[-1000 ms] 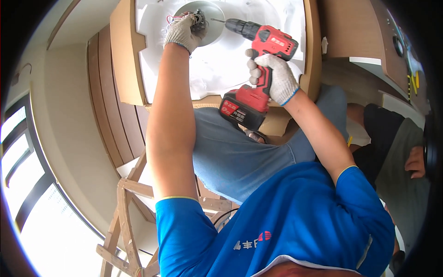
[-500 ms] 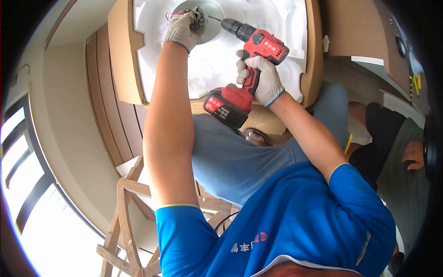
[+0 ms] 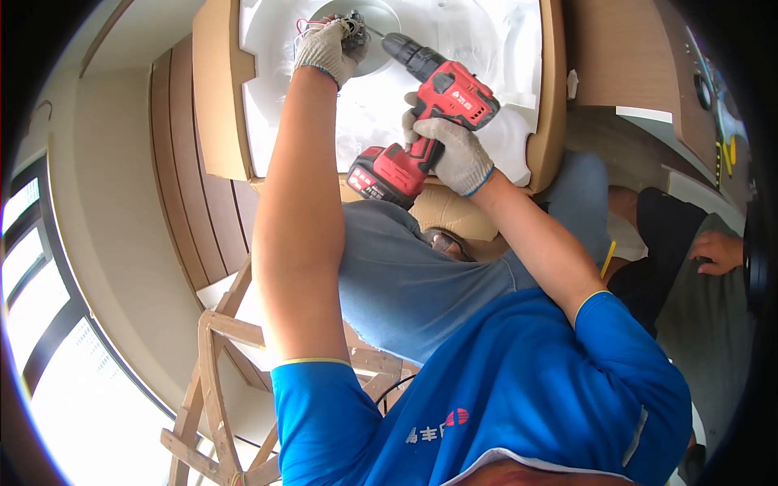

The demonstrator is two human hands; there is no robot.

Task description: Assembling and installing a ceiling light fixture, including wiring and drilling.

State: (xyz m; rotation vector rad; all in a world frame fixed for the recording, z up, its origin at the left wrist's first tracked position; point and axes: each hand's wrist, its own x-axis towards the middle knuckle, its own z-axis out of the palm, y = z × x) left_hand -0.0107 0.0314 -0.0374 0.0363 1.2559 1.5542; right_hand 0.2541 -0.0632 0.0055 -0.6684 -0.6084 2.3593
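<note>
My right hand (image 3: 455, 154), in a pale knitted glove, is wrapped round the handle of a red and black cordless drill (image 3: 454, 91). The drill's long thin bit points up and left, its tip right by a small dark metal part (image 3: 355, 31) with thin red and white wires. I cannot tell whether the tip touches it. That part is in my gloved left hand (image 3: 322, 53), whose fingers are closed on it and mostly hidden. Both are above a white foam-lined cardboard box (image 3: 227, 113), over a round grey disc (image 3: 381, 61) in it.
A wooden trestle (image 3: 212, 381) stands at the lower left, near a window (image 3: 81, 364). Brown panels (image 3: 180, 162) line the left wall. Another person's hand (image 3: 719, 252) rests at the right, below a wooden board (image 3: 624, 57). My knee in blue jeans (image 3: 405, 292) is under the drill.
The drill has shifted left and slightly up, bringing its bit close to the metal part. My left hand has moved slightly right. The other person's hand has risen slightly.
</note>
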